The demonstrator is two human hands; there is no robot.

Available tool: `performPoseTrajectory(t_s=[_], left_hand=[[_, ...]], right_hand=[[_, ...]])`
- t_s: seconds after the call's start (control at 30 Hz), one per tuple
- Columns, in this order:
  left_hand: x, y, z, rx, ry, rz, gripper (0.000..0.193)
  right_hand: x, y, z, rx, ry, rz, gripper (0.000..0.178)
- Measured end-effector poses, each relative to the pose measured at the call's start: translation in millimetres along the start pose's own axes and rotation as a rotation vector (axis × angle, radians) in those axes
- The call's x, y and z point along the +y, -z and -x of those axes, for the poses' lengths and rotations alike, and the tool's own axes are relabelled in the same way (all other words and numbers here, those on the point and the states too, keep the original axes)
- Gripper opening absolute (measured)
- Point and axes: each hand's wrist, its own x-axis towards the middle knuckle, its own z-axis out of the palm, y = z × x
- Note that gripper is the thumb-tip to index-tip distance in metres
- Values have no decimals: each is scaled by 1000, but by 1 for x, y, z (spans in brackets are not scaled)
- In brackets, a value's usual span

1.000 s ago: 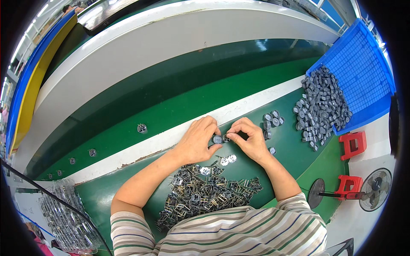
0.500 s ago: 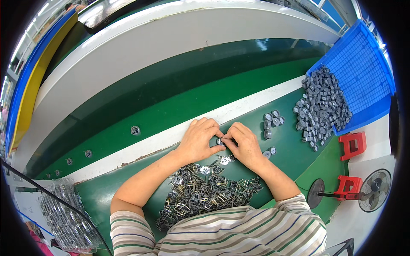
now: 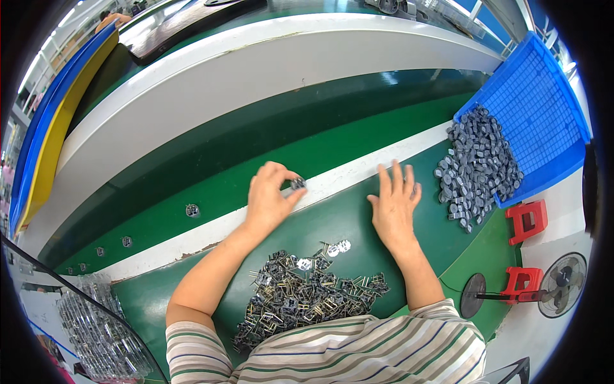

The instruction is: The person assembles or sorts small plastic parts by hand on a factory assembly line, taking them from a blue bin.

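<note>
Far left, blue-and-yellow bins are leaning at a slant; below them a stack of clear plastic trays is sitting by the table. Next, a row of small round parts is lying spaced out along the bright-green lane. Left grip is pinching a small dark part, thumb and fingertips clamping it over the white strip that's edging the lane. Below, a heap of pronged metal parts is covering the table in front of the striped shirt; silvery discs are lying at its upper edge. Right grip is standing apart, fingers spreading over the table; can't tell if it's touching. Right of it, grey caps are spilling from a tipped blue basket. Far right, red stools and a fan are standing.
</note>
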Motion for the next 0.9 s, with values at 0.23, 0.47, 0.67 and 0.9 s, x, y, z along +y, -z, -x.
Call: performPoseTrajectory(t_s=[0.23, 0.47, 0.67, 0.9], left_hand=[[6, 8, -5, 206, -108, -271, 54], [40, -12, 19, -241, -325, 50, 88], [38, -9, 19, -346, -232, 83, 87], [42, -6, 17, -297, -303, 27, 68]], right_hand=[[22, -29, -2, -254, -129, -105, 60], [-27, 3, 2, -400, 451, -579, 76], [-18, 23, -4, -476, 440, -557, 91], [-1, 42, -13, -220, 353, -685, 31]])
